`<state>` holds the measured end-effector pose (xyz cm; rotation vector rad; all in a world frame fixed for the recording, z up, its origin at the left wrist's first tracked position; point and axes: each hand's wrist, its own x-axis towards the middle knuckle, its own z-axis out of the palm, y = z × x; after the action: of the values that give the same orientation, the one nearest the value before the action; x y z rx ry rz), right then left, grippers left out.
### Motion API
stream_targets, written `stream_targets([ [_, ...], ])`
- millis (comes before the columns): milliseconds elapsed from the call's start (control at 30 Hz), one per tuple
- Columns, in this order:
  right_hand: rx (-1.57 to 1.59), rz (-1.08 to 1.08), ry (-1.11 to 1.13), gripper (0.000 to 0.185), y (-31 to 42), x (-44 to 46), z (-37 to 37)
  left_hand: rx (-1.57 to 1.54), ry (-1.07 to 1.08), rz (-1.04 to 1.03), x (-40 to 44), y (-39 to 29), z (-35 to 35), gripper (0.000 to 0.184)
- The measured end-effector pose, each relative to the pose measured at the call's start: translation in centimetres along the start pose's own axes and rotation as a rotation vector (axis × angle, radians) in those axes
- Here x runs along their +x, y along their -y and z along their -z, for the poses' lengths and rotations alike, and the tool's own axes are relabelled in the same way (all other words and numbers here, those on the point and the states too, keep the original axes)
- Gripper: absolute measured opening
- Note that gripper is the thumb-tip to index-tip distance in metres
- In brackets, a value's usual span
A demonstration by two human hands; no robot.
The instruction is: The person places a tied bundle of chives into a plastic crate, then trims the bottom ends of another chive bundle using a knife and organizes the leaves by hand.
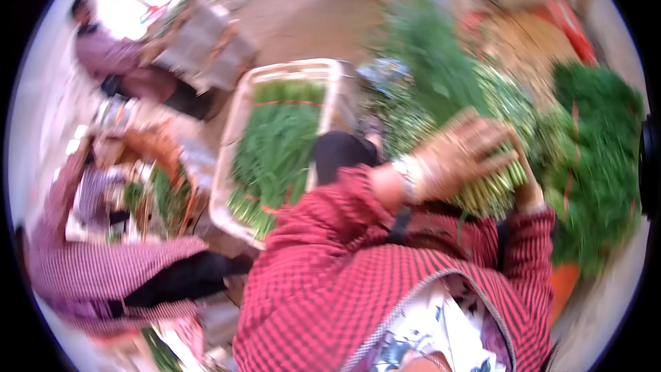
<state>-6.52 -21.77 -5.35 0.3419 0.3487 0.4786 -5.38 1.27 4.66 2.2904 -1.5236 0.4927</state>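
Your right hand grasps stem bunch, held before chest, right of crate. Left hand lies across bunch; cannot tell if gripping. Keep cut ends level, squeeze evenly, avoid bruising.

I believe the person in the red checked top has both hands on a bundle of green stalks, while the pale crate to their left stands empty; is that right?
Not quite: the head view shows the pale crate to their left holding banded green bunches, so it is not empty. The left hand and right hand are indeed on the bundle of green stalks.
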Motion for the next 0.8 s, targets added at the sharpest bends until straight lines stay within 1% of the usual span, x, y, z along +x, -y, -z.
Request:
stream_targets([
  [33,0.521,-0.155,-0.073,0.055,-1.1,-0.4,0.2,-0.026,-0.031,0.085,-1.1,-0.7,-0.9,0.068],
  [67,-0.206,-0.127,-0.050,0.055,-0.6,-0.1,1.6,-0.053,-0.037,0.218,-2.3,-1.2,-1.9,0.069],
  [100,-0.932,-0.079,0.021,0.056,-0.4,-0.2,2.7,-0.101,-0.057,0.351,-3.7,-1.9,-2.9,0.070],
  [133,-1.153,0.070,-0.052,0.056,-1.3,-0.3,3.4,-0.212,-0.046,0.483,-5.2,-2.2,-3.6,0.066],
  [167,-1.344,0.138,-0.050,0.052,1.2,0.1,6.6,-0.331,-0.041,0.597,-6.8,-2.4,-4.6,0.063],
  [233,-1.293,0.096,-0.185,0.051,-1.4,-0.8,5.8,-0.720,-0.155,0.953,-10.5,-2.5,-10.1,0.043],
  [300,-1.313,0.092,-0.211,0.044,-2.8,-1.2,5.0,-1.152,-0.284,1.200,-13.4,-1.2,-14.2,0.021],
  [333,-1.372,0.118,-0.184,0.045,-4.0,-1.3,4.1,-1.292,-0.351,1.280,-13.5,-1.3,-14.8,0.017],
  [367,-1.425,0.151,-0.162,0.046,-4.7,-1.4,3.4,-1.438,-0.411,1.355,-13.3,-1.4,-14.9,0.022],
  [400,-1.486,0.103,-0.112,0.067,-4.6,-1.3,2.9,-1.463,-0.217,1.372,-13.2,-0.6,-15.0,0.038],
  [433,-1.511,0.113,-0.073,0.072,-5.3,-1.4,2.6,-1.456,-0.204,1.360,-13.2,-0.1,-15.3,0.038],
  [467,-1.517,0.147,-0.049,0.074,-5.1,-1.2,3.2,-1.820,-0.246,1.402,-11.7,-0.3,-12.6,0.043],
  [500,-1.525,0.177,-0.028,0.075,-6.8,-1.3,2.3,-2.194,-0.288,1.419,-10.7,-0.2,-11.0,0.049],
  [533,-1.541,0.139,-0.033,0.075,-8.5,-2.3,0.8,-2.226,-0.371,1.310,-10.1,0.3,-11.1,0.060],
  [567,-1.557,0.089,-0.003,0.074,-8.8,-2.4,0.7,-2.339,-0.534,1.059,-9.8,0.8,-11.5,0.059],
  [633,-1.586,0.045,0.104,0.073,-8.9,-2.2,0.8,-2.301,-0.711,0.854,-10.2,1.9,-12.1,0.056],
  [667,-1.721,0.046,0.134,0.073,-8.4,-2.1,0.8,-2.385,-0.765,0.892,-11.1,3.1,-13.7,0.053],
  [700,-1.853,0.053,0.151,0.072,-7.9,-1.8,0.7,-2.305,-0.764,0.861,-10.5,2.5,-11.2,0.052],
  [733,-1.664,-0.059,0.129,0.071,-8.4,-1.8,1.0,-2.243,-0.814,0.824,-11.3,3.0,-12.3,0.053],
  [800,-1.685,-0.146,0.153,0.072,-8.2,-1.4,0.7,-2.427,-0.812,0.713,-11.2,3.9,-11.6,0.055],
])
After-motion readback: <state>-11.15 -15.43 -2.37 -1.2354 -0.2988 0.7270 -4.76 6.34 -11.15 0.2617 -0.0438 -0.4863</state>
